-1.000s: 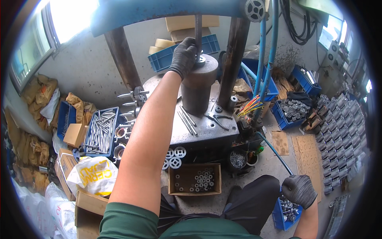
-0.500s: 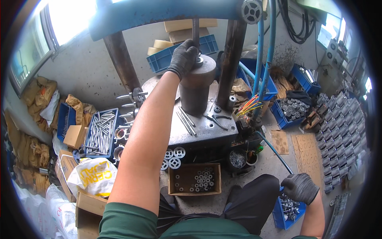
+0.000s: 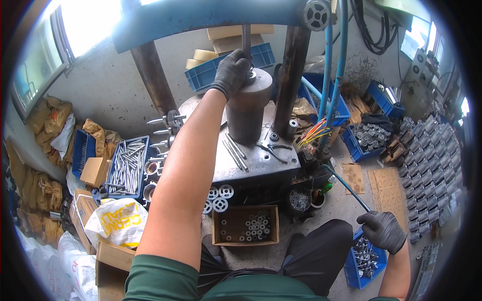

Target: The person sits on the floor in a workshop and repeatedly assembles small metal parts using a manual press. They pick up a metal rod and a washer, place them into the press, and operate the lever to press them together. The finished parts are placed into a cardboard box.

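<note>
My left hand (image 3: 232, 75), in a dark grey glove, is closed at the top of a thick steel cylinder (image 3: 246, 118) on the press bed. Its fingers hide most of what they grip, right below a vertical steel rod (image 3: 246, 37). A small metal ring (image 3: 251, 76) shows beside the fingertips on the cylinder's top. At the lower right, my gloved right hand (image 3: 384, 231) is wrapped round the end of a long blue lever (image 3: 349, 186) that slants up to the press's side. Steel rods (image 3: 235, 152) and pliers (image 3: 273, 150) lie on the bed (image 3: 256, 170).
Dark press columns (image 3: 291, 80) flank the cylinder. A blue crate of shafts (image 3: 145, 168) stands left. A cardboard box (image 3: 216, 233) with small rings sits before my feet. A blue bin (image 3: 355, 276) of metal parts is under my right hand. Stacked metal cylinders (image 3: 432, 170) line the right.
My right hand has moved slightly up, away from my knee, and the lever's end has risen with it. My left hand stays in place on the cylinder.
</note>
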### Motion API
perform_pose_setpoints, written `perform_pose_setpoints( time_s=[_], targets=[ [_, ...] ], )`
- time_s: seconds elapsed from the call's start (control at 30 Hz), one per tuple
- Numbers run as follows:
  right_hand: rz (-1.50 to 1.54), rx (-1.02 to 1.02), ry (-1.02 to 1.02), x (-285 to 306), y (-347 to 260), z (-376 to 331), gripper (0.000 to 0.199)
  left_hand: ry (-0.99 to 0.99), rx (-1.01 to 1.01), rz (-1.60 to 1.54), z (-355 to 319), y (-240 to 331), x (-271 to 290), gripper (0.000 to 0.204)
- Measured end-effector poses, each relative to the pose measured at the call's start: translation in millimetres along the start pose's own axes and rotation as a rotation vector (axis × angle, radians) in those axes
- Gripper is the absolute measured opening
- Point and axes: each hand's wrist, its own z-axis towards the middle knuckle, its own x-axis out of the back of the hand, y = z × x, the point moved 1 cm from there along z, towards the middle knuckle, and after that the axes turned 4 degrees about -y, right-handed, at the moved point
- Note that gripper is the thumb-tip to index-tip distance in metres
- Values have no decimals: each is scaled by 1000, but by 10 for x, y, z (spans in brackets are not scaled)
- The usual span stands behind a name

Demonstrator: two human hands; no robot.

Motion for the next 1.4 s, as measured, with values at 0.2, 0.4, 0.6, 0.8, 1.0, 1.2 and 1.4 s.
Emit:
perform_pose_setpoints(
  time_s=[0.2,0.4,0.6,0.8,1.0,1.2,1.4],
  targets=[
    [-46,16,-23,88,20,15,19,-17,5,-12,50,-23,-66,34],
    [-214,52,662,722,-8,895,15,-28,8,108,-34,64,-31,36],
    [-284,39,931,1251,318,1863,25,-128,-3,56,-31,64,-84,35],
    [-291,-139,811,1418,255,2212,50,-204,-95,276,-31,-4,-69,29],
    [-296,-78,792,1416,354,2023,58,8,-913,649,-1024,540,-474,34],
    [-266,10,754,1177,50,1630,38,-296,72,-500,-2904,227,-908,42],
    [-270,332,636,421,-193,620,33,-145,763,-803,-3558,-341,-1112,49]
  ],
)
